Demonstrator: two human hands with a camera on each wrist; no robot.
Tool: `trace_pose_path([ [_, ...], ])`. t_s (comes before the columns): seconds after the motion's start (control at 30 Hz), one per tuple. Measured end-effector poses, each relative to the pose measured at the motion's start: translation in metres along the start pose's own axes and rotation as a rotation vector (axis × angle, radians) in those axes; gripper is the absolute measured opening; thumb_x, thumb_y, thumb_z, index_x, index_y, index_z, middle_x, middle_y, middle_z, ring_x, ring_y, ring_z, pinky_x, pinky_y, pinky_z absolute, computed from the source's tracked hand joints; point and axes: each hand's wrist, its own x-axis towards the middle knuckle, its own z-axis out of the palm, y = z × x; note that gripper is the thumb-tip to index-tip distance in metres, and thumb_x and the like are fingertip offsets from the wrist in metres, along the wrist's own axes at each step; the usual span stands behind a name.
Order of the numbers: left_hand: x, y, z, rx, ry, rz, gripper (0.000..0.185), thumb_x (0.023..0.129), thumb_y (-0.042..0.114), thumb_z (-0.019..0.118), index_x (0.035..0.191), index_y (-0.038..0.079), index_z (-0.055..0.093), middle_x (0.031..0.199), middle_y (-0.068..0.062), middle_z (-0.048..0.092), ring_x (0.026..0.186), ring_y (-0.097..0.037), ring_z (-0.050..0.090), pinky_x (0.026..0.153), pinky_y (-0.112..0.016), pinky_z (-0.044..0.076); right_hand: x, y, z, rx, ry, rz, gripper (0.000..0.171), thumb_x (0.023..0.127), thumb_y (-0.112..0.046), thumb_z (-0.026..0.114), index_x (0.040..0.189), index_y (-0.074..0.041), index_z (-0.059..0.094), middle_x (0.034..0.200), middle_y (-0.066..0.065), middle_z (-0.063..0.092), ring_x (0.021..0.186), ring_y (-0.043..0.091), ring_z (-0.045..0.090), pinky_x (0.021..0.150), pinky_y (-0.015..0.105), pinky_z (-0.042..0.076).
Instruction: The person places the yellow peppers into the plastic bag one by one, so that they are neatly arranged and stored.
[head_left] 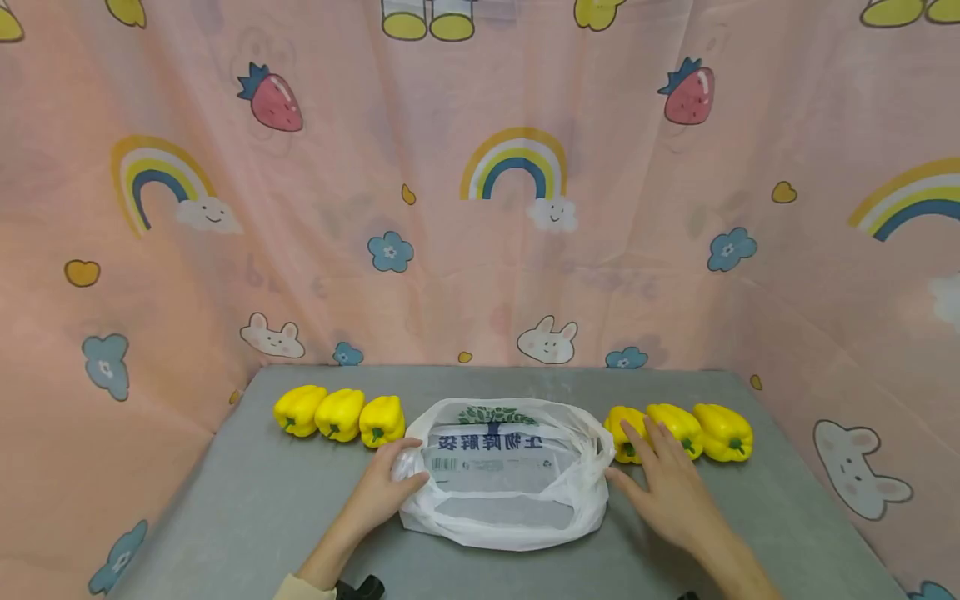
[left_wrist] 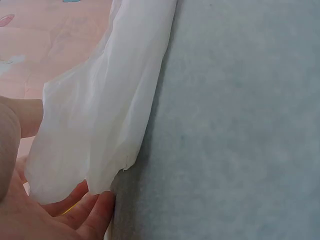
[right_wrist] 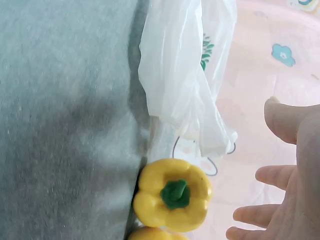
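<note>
- Where our left hand [head_left: 382,490] touches the white plastic bag [head_left: 517,530], its thumb and fingers stand parted around one end.
- Our right hand [head_left: 667,487] holds nothing, fingers spread wide, thumb beside the other end.
- Three yellow bell peppers [head_left: 341,415] lie just beyond our left fingertips, three more peppers [head_left: 723,432] beyond our right.

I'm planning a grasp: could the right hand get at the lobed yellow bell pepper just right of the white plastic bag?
Probably yes: the right hand is empty and near the lobed yellow bell pepper; the white plastic bag doesn't seem to block it.
</note>
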Motion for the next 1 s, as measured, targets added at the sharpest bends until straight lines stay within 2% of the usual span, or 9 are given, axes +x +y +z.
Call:
trace_pose_path([
  [0.33, -0.002, -0.005, 0.0, 0.004, 0.003, -0.017, 0.047, 0.088, 0.015, 0.076, 0.133, 0.013, 0.061, 0.143, -0.021, 0.047, 0.13, -0.042, 0.045, 0.108, -0.07, 0.029, 0.002, 0.016, -0.001, 0.055, 0.005, -0.005, 0.077, 0.101, -0.054, 0.056, 0.157, -0.006, 0.034, 0.161, 0.029, 0.024, 0.144, 0.055, 0.021, 0.106, 0.077, 0.022],
  [0.57, -0.001, -0.004, 0.002, -0.001, -0.008, -0.007, 0.047, 0.09, 0.013, 0.075, 0.134, 0.013, 0.06, 0.143, -0.021, 0.047, 0.13, -0.041, 0.045, 0.109, -0.069, 0.029, 0.005, 0.033, -0.006, 0.021, 0.064, -0.029, 0.072, 0.102, -0.048, 0.056, 0.153, 0.0, 0.039, 0.152, 0.036, 0.033, 0.137, 0.056, 0.031, 0.103, 0.076, 0.026],
  [0.83, 0.0, -0.003, 0.001, 0.0, -0.01, 0.003, 0.047, 0.09, 0.011, 0.073, 0.135, 0.011, 0.06, 0.144, -0.022, 0.046, 0.13, -0.042, 0.044, 0.109, -0.069, 0.028, 0.011, 0.053, -0.016, 0.0, 0.075, 0.012, 0.068, 0.104, -0.046, 0.055, 0.148, 0.004, 0.043, 0.148, 0.04, 0.034, 0.133, 0.062, 0.031, 0.1, 0.078, 0.027],
  [1.0, 0.001, -0.003, 0.001, -0.003, -0.012, 0.001, 0.047, 0.091, 0.011, 0.073, 0.136, 0.012, 0.059, 0.143, -0.021, 0.046, 0.129, -0.041, 0.045, 0.109, -0.069, 0.029, 0.017, 0.069, -0.023, 0.007, 0.119, -0.017, 0.063, 0.105, -0.04, 0.055, 0.144, 0.009, 0.045, 0.143, 0.043, 0.037, 0.128, 0.063, 0.035, 0.098, 0.078, 0.029],
])
